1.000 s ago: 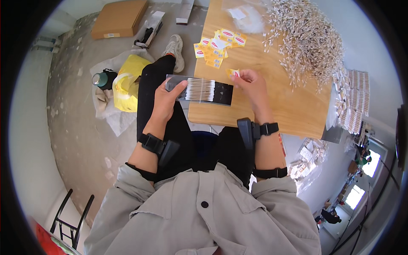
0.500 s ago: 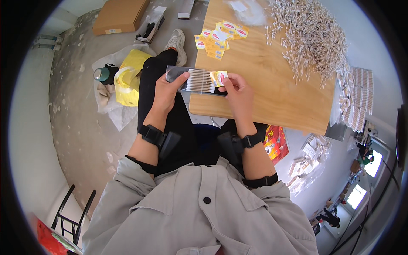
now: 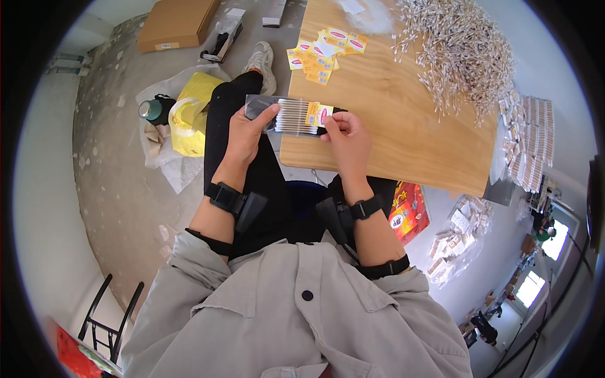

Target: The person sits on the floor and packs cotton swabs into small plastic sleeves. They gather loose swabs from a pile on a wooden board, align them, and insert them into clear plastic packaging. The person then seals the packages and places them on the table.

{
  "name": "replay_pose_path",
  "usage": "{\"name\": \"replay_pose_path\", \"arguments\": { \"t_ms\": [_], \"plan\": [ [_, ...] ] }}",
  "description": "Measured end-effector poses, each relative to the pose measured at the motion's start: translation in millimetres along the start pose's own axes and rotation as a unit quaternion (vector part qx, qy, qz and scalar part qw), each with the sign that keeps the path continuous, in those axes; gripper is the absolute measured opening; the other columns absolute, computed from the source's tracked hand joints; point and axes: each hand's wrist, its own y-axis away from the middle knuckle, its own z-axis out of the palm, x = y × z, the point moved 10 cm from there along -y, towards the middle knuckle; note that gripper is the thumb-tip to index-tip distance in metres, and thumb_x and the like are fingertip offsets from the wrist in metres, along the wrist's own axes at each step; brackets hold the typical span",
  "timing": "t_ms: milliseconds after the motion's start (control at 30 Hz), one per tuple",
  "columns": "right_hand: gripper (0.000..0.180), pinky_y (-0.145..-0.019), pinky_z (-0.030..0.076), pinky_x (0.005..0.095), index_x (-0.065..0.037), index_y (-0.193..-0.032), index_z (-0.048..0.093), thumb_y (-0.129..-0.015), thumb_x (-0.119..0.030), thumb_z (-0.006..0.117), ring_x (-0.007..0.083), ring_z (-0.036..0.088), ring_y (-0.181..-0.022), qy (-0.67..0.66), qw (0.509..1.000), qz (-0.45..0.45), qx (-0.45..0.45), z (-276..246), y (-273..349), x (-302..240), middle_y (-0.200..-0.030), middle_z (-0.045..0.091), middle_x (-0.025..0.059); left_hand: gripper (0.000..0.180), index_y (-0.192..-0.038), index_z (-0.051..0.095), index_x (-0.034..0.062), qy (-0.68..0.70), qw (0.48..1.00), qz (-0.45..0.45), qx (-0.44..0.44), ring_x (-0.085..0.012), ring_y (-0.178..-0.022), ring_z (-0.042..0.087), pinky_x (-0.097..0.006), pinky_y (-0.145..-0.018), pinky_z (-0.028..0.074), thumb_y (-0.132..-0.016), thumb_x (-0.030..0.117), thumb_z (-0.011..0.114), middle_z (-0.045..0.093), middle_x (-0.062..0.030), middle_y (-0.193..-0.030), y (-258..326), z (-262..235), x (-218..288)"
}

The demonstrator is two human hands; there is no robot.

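Left hand (image 3: pixel 242 135) gripping one end of a clear flat packet (image 3: pixel 283 116) of white sticks, held over the lap at the table (image 3: pixel 391 120) edge. Right hand (image 3: pixel 346 135) pinching a small yellow label (image 3: pixel 318 114) at the packet's other end. Looks like the label going in, sealing still to come. Beyond: more yellow labels (image 3: pixel 321 53), a big loose stick heap (image 3: pixel 463 53), filled packets (image 3: pixel 529 135) stacked alongside.

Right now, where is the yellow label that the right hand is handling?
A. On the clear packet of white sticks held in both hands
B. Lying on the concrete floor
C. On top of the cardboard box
A: the right hand presses the yellow label onto the clear packet of white sticks, whose other end the left hand grips.
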Motion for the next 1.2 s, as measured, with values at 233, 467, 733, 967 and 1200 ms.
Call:
{"name": "replay_pose_path", "arguments": {
  "t_ms": [233,467,733,967,1200],
  "plan": [
    [0.018,-0.058,0.052,0.0250,0.003,-0.093,0.063,-0.085,-0.010,0.072,0.0137,0.068,-0.062,-0.004,1.000,-0.001,-0.021,8.7,4.9,1.5,-0.080,0.069,0.0105,0.020,-0.100,0.067,-0.0002,0.002,1.000,0.001,0.002,-0.0080,-0.080,0.064,-0.024,-0.076,0.050,-0.086,0.010,0.076,0.071,-0.0035,-0.092,-0.7,-1.4,-0.9],
    [0.018,-0.058,0.052,0.0257,0.002,-0.092,0.063,-0.084,-0.010,0.073,0.0137,0.068,-0.062,0.008,0.999,-0.007,-0.046,10.2,6.8,0.5,-0.078,0.068,0.0098,0.019,-0.100,0.067,0.0005,0.003,1.000,0.002,0.000,-0.0081,-0.081,0.064,-0.024,-0.076,0.050,-0.086,0.010,0.076,0.071,-0.0036,-0.092,-1.0,-3.0,-1.2],
    [0.017,-0.053,0.050,0.0267,0.000,-0.088,0.061,-0.083,-0.010,0.074,0.0124,0.065,-0.059,-0.031,0.997,-0.004,-0.074,18.5,4.8,4.5,-0.074,0.068,0.0089,0.019,-0.101,0.069,0.0011,-0.005,1.000,0.023,-0.007,-0.0088,-0.083,0.064,-0.024,-0.076,0.049,-0.087,0.010,0.075,0.071,-0.0028,-0.093,-4.5,0.3,-4.2],
    [0.021,-0.054,0.050,0.0293,-0.002,-0.085,0.062,-0.078,-0.014,0.077,0.0172,0.066,-0.058,0.065,0.994,-0.013,-0.083,26.1,-4.0,-14.1,-0.068,0.068,0.0093,0.018,-0.101,0.067,-0.0011,0.008,1.000,-0.007,0.016,-0.0112,-0.083,0.066,-0.024,-0.076,0.051,-0.086,0.004,0.075,0.071,-0.0061,-0.096,-5.6,-10.4,-8.7],
    [0.022,-0.069,0.050,0.0340,-0.002,-0.100,0.060,-0.088,-0.018,0.069,0.0182,0.062,-0.079,0.032,0.994,-0.103,-0.003,15.4,-4.5,-7.8,-0.092,0.061,0.0093,0.015,-0.100,0.069,0.0019,0.002,1.000,0.010,0.011,-0.0093,-0.081,0.065,-0.024,-0.075,0.050,-0.088,0.009,0.074,0.071,-0.0035,-0.093,-4.1,-8.0,-5.8]
  ]
}}
